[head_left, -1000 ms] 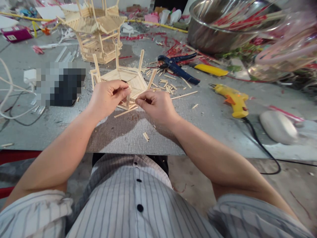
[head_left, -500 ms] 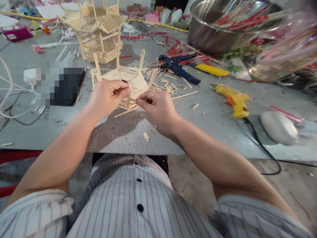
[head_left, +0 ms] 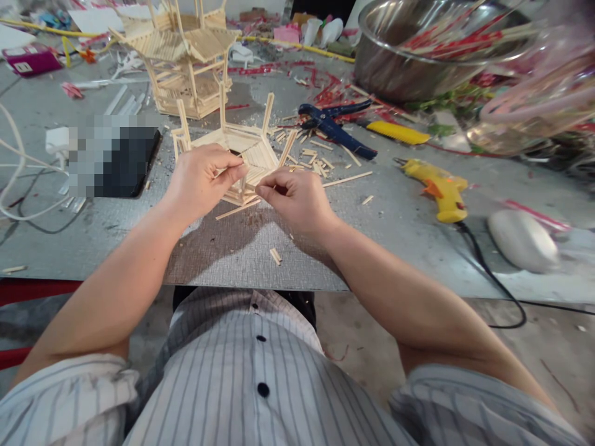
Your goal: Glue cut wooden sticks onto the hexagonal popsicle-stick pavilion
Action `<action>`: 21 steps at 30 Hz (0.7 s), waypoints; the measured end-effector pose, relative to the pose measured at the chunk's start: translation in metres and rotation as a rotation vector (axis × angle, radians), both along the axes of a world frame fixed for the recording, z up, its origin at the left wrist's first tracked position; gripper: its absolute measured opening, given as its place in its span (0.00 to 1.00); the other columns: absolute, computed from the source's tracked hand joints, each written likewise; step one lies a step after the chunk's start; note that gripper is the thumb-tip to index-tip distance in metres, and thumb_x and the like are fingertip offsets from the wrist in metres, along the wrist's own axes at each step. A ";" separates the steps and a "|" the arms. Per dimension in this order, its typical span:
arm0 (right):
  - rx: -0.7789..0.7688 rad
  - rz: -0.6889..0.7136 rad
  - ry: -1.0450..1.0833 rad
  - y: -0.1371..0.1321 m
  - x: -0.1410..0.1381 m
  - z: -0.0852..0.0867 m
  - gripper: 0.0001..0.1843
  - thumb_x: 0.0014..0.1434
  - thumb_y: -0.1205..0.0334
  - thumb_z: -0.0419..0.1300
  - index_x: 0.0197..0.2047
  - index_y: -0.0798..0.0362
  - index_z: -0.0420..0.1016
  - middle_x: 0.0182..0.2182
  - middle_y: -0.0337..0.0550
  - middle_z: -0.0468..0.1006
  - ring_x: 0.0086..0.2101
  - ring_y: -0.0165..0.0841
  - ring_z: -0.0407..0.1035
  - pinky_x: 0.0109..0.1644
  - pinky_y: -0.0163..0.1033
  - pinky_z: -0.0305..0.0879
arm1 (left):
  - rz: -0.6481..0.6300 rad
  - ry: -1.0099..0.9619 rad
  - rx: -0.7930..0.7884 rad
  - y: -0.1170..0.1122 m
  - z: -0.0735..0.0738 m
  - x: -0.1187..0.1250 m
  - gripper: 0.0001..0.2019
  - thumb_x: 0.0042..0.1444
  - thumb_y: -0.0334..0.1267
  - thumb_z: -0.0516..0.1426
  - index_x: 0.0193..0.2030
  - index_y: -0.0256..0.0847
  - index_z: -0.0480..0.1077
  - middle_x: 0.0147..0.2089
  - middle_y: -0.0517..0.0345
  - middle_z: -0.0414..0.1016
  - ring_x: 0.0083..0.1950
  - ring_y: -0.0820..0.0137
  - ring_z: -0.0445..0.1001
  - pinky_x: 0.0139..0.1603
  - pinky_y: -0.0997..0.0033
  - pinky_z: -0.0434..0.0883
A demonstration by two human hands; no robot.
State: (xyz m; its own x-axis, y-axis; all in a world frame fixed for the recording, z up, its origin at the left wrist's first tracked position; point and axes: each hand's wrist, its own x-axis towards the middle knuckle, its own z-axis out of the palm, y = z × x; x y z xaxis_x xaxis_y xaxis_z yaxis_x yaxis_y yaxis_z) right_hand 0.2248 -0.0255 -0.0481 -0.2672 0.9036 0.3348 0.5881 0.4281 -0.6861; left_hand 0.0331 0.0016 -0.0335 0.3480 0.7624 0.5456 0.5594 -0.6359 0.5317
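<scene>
Left hand [head_left: 199, 176] is pinching a stick [head_left: 243, 184]; right hand [head_left: 304, 197] is pinching alongside, contents unclear; holding plumb is mattering.

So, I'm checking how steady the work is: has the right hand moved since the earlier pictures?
No. Against the dark blue tool, the right hand keeps its place; both shift only slightly rightward, with the whole view.
</scene>
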 end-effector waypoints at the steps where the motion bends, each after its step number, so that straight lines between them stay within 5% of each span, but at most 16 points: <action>1: 0.001 -0.001 0.001 0.000 0.000 0.000 0.08 0.57 0.66 0.58 0.29 0.54 0.77 0.27 0.41 0.75 0.29 0.30 0.64 0.37 0.38 0.57 | -0.004 0.008 0.011 0.000 0.000 0.000 0.09 0.56 0.43 0.57 0.28 0.46 0.75 0.29 0.59 0.74 0.33 0.69 0.72 0.35 0.68 0.68; 6: 0.006 -0.009 0.006 0.000 -0.001 -0.001 0.08 0.57 0.66 0.59 0.29 0.54 0.78 0.27 0.41 0.75 0.29 0.30 0.64 0.36 0.38 0.57 | -0.038 0.052 0.079 0.001 0.002 -0.002 0.09 0.59 0.42 0.57 0.30 0.44 0.76 0.33 0.58 0.77 0.35 0.70 0.73 0.36 0.67 0.67; 10: 0.000 -0.028 0.021 -0.001 -0.002 -0.002 0.07 0.56 0.65 0.59 0.30 0.55 0.79 0.26 0.41 0.76 0.27 0.29 0.64 0.35 0.37 0.58 | -0.068 0.019 0.096 0.002 0.009 -0.006 0.22 0.62 0.57 0.53 0.30 0.41 0.75 0.34 0.57 0.78 0.39 0.71 0.74 0.41 0.67 0.67; 14: 0.005 -0.035 0.051 -0.001 -0.002 -0.004 0.07 0.55 0.65 0.60 0.29 0.55 0.78 0.26 0.41 0.76 0.27 0.28 0.64 0.34 0.37 0.58 | 0.037 -0.070 0.103 0.001 0.017 -0.013 0.31 0.56 0.69 0.50 0.29 0.40 0.74 0.27 0.62 0.73 0.33 0.77 0.70 0.34 0.70 0.66; 21: -0.011 -0.036 0.114 -0.001 -0.003 -0.009 0.07 0.55 0.63 0.60 0.28 0.55 0.78 0.26 0.40 0.75 0.27 0.28 0.64 0.34 0.37 0.59 | 0.248 -0.478 0.242 -0.005 0.028 -0.025 0.22 0.61 0.60 0.53 0.27 0.45 0.67 0.27 0.67 0.71 0.25 0.80 0.67 0.25 0.72 0.67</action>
